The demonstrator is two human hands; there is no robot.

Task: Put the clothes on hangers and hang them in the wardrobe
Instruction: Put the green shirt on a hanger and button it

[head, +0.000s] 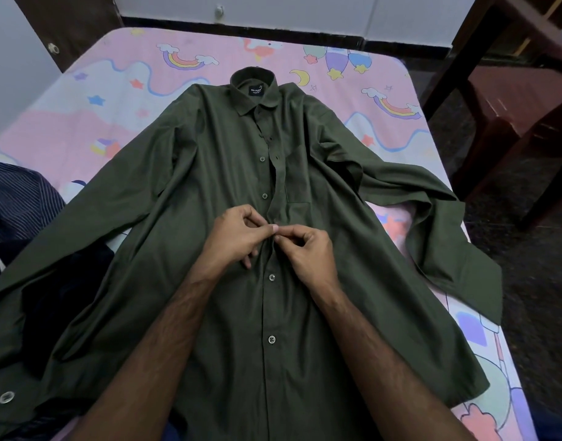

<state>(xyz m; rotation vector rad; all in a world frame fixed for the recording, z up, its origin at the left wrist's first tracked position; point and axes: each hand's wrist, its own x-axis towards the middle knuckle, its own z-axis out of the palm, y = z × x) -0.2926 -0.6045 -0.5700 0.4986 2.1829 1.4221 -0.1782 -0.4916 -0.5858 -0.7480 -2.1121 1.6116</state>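
Shirt (228, 218) lies flat on bed (82, 128); left hand (238, 233) and right hand (308, 253) pinch its placket.

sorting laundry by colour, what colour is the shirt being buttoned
Dark olive green shirt, plain, seen best in the head view.

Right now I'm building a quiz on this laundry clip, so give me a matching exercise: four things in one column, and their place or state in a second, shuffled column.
Things:
1. green shirt
2. striped garment
3. left hand
4. brown chair

Places or states:
A. on the floor, right of the bed
B. spread flat, collar away from the camera
C. at the bed's left edge
D. pinching the shirt's placket beside the right hand

Pairs: 1-B, 2-C, 3-D, 4-A
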